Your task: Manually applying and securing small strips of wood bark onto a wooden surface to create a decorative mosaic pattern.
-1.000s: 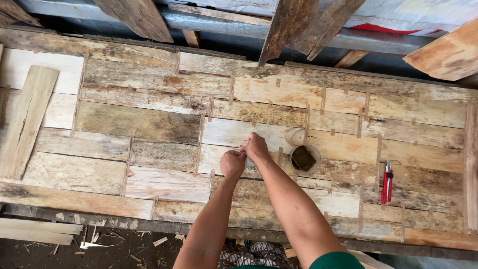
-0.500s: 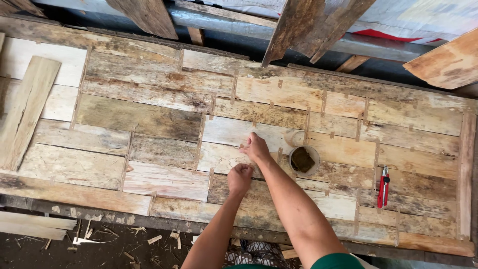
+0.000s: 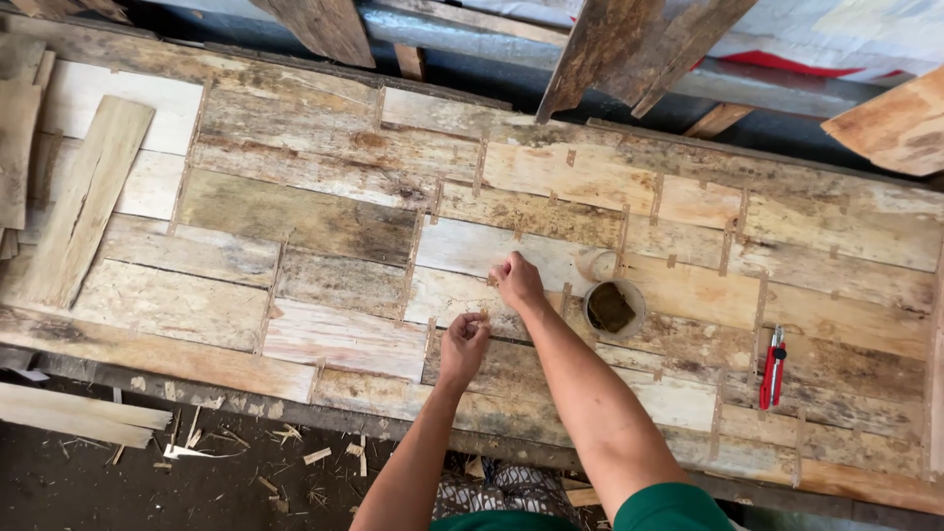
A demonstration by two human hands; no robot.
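Left hand grip pinches a tiny wood sliver; its axis is unclear.

On the patchwork table of reclaimed wooden boards, a small round cup of dark paste serves as landmark. Left of it rest both hands; right of it lies a red-handled cutter; far left lies a loose pale plank.

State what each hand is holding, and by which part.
Left hand pinches something small at its fingertips; too small to identify. Right hand presses fingertips on the plank panel, holding nothing visible.
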